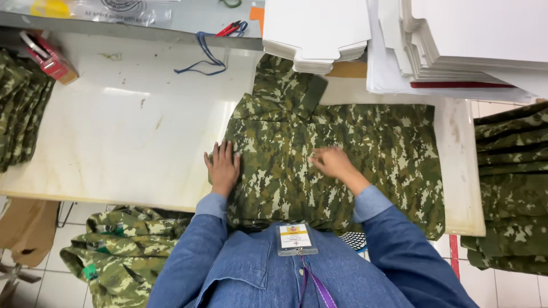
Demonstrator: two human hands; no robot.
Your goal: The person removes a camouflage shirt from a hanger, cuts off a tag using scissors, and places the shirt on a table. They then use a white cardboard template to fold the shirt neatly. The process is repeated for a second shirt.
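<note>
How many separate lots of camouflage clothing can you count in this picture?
4: one garment on the table under both hands, a folded stack at left, a stack at right, a heap on the floor. Each stack may hide several.

Camouflage garment [342, 154] lies spread flat on white table [131, 142], its near edge hanging over the table's front. Left hand [222, 166] rests palm down, fingers extended, on the garment's left edge; right hand [334, 162] presses flat near its middle, slightly blurred. Stacked white cardboard sheets [317, 28] overlap the garment's far end; folded camouflage pile [511, 182] to the right.
</note>
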